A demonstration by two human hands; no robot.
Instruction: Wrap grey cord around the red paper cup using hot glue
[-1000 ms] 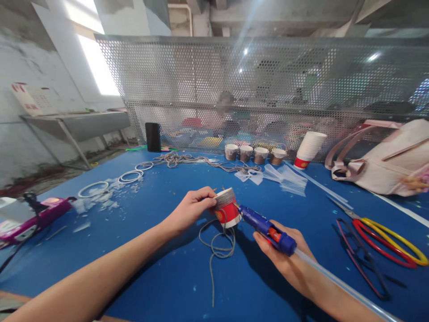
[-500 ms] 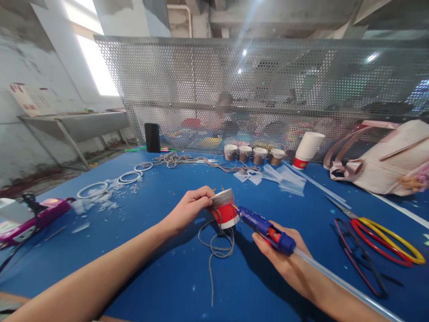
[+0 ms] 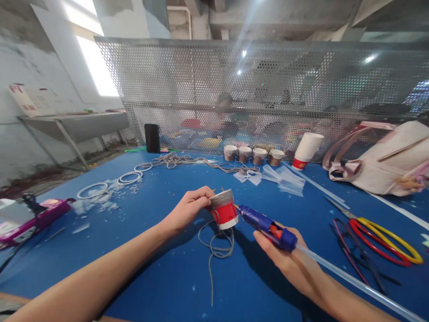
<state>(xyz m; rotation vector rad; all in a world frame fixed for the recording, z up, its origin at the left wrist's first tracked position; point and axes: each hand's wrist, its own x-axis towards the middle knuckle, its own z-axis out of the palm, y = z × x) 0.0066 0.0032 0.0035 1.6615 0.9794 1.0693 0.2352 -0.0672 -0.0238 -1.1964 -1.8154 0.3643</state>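
My left hand (image 3: 192, 205) pinches the rim of a red and white paper cup (image 3: 225, 215), which it holds tilted over the blue table. Grey cord (image 3: 221, 248) is wound round the cup's upper part, and its loose end curls down onto the table. In my right hand (image 3: 284, 250) is a blue hot glue gun (image 3: 264, 226) with a long clear glue stick (image 3: 355, 281) running out of its back. The gun's nozzle points at the cup's right side, at or just beside the cord; whether it touches I cannot tell.
Several cord-wrapped cups (image 3: 244, 154) and a stack of paper cups (image 3: 308, 150) stand along the perforated metal screen (image 3: 201, 89). At right lie scissors (image 3: 385, 241), glasses (image 3: 360, 257) and a pale backpack (image 3: 392, 156). White rings (image 3: 129, 177) and a purple power strip (image 3: 36, 223) are left.
The glue gun has shifted slightly right, its nozzle a little farther from the cup's side. My left hand and the cup have stayed nearly still.
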